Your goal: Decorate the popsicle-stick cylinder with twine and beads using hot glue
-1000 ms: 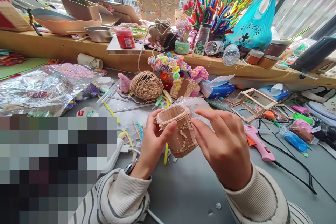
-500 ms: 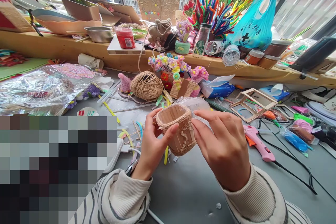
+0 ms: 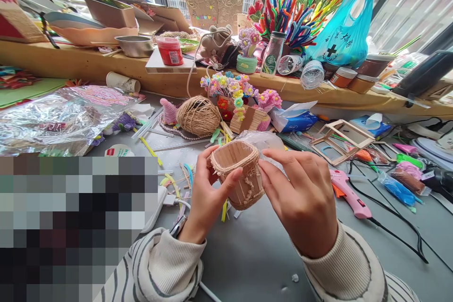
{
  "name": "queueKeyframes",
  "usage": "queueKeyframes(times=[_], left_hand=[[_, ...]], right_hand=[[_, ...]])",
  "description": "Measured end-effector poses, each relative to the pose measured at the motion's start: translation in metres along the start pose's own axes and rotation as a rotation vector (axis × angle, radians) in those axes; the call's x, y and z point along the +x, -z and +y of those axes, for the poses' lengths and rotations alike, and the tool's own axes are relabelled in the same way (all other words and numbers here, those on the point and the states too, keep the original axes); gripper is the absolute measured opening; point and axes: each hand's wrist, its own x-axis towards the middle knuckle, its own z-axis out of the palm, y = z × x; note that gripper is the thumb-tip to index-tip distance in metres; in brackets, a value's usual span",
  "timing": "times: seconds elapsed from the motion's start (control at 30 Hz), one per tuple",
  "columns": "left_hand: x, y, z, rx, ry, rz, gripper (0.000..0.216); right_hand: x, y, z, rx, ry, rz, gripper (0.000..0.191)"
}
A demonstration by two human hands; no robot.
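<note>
While daylight is coming thru the windows, a person is holding a small wood-slat pot [image 3: 244, 188] w/ a twine rim just above the table [image 3: 255, 259]. The L hand [image 3: 203, 200] is gripping it, thumb pressing the near wall, fingers curling round the 9 o'clock side. The R hand [image 3: 300, 193] is making a narrow pinch at the pot's 3 o'clock side; can't tell if anything's btwn the fingertips. The pot's mouth is facing up & slightly toward the person.

Clock-wise from the pot: a twine ball [image 3: 198, 116] is sitting at 11, fuzzy flowers [image 3: 235, 86] are standing at 12, a clear plastic bag [image 3: 264, 139] is lying just behind at 1, a blue tissue pack [image 3: 295, 120] is resting btwn 1 & 2, and a pink glue gun [image 3: 350, 193] is lying at 3, cord trailing toward 4. Loose strips [image 3: 151, 152] are littering 9 to 10.
</note>
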Motion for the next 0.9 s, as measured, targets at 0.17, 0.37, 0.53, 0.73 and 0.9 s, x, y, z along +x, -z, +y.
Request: queueKeyframes(times=[0.17, 0.37, 0.53, 0.73, 0.9], left_hand=[[-0.0002, -0.0002, 0.0003, -0.027, 0.023, 0.003, 0.059], [-0.0008, -0.0011, 0.0021, -0.049, 0.031, -0.006, 0.058], [0.0004, -0.0009, 0.0014, -0.04, 0.033, 0.003, 0.059], [0.0002, -0.0019, 0.0007, -0.018, 0.012, 0.007, 0.059], [-0.0016, -0.0014, 0.0027, -0.008, -0.017, 0.013, 0.06]], right_hand=[[-0.0005, -0.0006, 0.0007, 0.021, 0.001, -0.007, 0.009], [-0.0012, -0.001, 0.0006, 0.035, -0.009, -0.001, 0.009], [-0.0015, 0.0002, 0.0015, 0.045, -0.008, -0.002, 0.008], [-0.001, -0.0002, 0.0009, 0.051, -0.002, -0.012, 0.008], [0.0001, 0.0002, -0.0003, 0.022, 0.002, -0.013, 0.008]])
